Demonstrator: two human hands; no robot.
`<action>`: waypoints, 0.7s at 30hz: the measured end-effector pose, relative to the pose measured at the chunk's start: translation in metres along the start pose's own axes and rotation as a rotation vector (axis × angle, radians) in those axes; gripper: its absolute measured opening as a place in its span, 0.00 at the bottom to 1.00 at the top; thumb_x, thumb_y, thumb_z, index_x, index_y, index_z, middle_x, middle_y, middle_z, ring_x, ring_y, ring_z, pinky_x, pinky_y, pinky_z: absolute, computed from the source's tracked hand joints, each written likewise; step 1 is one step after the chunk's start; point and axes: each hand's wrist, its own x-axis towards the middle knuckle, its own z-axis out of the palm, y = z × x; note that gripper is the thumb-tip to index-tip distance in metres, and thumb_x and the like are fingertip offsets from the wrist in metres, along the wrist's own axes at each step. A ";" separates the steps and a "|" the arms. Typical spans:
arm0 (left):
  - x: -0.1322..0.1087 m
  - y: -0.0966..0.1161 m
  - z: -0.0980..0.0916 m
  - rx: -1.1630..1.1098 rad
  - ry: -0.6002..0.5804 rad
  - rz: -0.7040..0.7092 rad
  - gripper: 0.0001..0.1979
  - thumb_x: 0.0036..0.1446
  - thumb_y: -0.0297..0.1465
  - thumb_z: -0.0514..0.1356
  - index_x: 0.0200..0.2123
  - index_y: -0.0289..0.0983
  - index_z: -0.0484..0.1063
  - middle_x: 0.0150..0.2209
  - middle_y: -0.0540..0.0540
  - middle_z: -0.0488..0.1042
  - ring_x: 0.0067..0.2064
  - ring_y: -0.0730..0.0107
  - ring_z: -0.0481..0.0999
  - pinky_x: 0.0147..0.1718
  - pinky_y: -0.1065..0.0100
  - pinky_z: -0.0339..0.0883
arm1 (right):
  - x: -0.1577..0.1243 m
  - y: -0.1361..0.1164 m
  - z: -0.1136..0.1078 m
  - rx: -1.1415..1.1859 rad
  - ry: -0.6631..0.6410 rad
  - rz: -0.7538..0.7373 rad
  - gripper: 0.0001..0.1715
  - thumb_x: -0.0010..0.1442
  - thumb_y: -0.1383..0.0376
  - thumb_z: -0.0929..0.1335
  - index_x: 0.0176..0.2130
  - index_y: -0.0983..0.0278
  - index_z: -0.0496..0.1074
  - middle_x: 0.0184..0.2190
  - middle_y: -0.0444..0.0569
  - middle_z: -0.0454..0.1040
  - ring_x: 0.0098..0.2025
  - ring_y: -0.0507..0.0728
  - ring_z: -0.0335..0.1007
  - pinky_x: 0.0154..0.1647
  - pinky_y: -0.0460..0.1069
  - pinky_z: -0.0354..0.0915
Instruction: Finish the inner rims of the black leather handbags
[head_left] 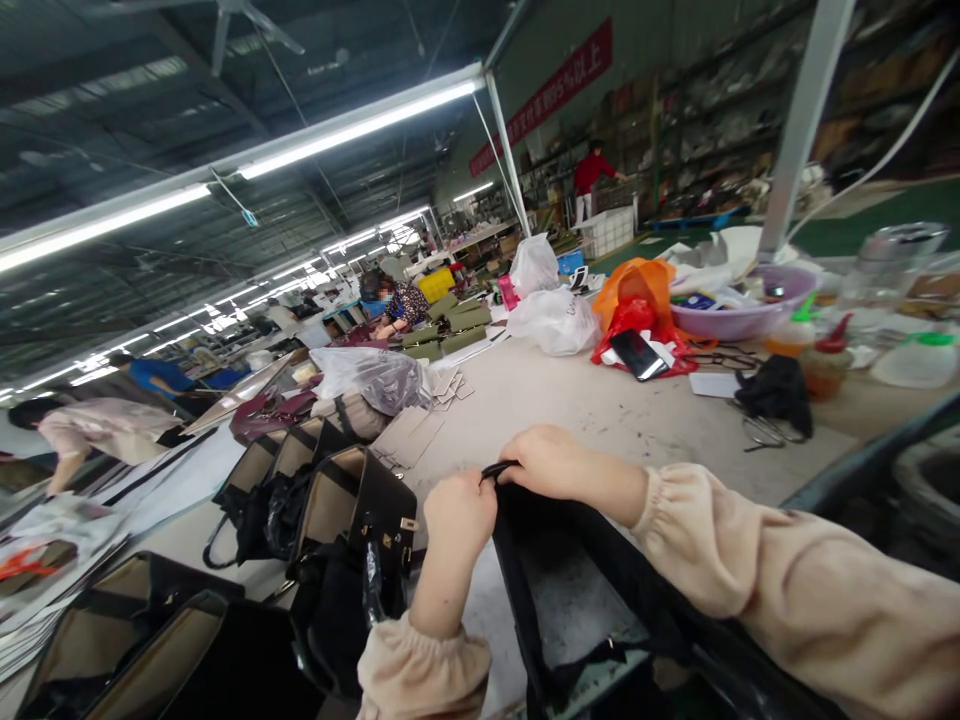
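Observation:
My left hand and my right hand are both closed in a pinch on the top end of a black bag strap, which runs down toward me over the worktable. The two hands sit close together, knuckles up. Both arms wear beige sleeves with gathered cuffs. Left of my hands stands a row of tan and black handbags, upright, with a gold clasp on the nearest one.
On the table beyond lie a phone on a red bag, an orange bag, white plastic bags, a purple basin, scissors, a glue bottle and cut panels. Several other workers sit or bend at the left.

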 end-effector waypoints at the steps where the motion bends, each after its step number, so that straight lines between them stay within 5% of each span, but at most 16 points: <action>1: 0.000 -0.001 0.001 0.000 0.003 -0.001 0.19 0.59 0.40 0.47 0.31 0.40 0.75 0.31 0.43 0.78 0.35 0.60 0.76 0.30 0.66 0.62 | 0.002 -0.002 0.001 -0.008 -0.010 0.005 0.17 0.59 0.55 0.62 0.36 0.60 0.77 0.33 0.50 0.79 0.38 0.59 0.74 0.35 0.48 0.63; 12: -0.003 -0.006 0.003 -0.123 -0.015 0.026 0.15 0.58 0.39 0.50 0.31 0.39 0.74 0.30 0.43 0.77 0.35 0.58 0.76 0.32 0.65 0.62 | 0.008 -0.005 0.002 -0.034 -0.034 0.032 0.18 0.58 0.57 0.61 0.35 0.61 0.77 0.33 0.51 0.78 0.37 0.57 0.73 0.34 0.47 0.63; 17: -0.002 -0.009 0.005 -0.374 0.031 0.097 0.13 0.56 0.34 0.54 0.44 0.42 0.71 0.37 0.47 0.78 0.38 0.63 0.76 0.36 0.67 0.63 | 0.008 -0.008 0.002 -0.051 -0.018 0.016 0.17 0.58 0.60 0.61 0.35 0.62 0.77 0.33 0.52 0.78 0.38 0.58 0.73 0.36 0.47 0.63; 21: 0.003 -0.011 0.008 -0.490 0.030 0.163 0.12 0.58 0.33 0.52 0.42 0.43 0.73 0.37 0.48 0.78 0.38 0.67 0.75 0.37 0.69 0.63 | 0.007 -0.005 0.002 -0.042 -0.009 0.020 0.16 0.58 0.61 0.61 0.35 0.62 0.76 0.34 0.51 0.78 0.37 0.57 0.73 0.36 0.47 0.62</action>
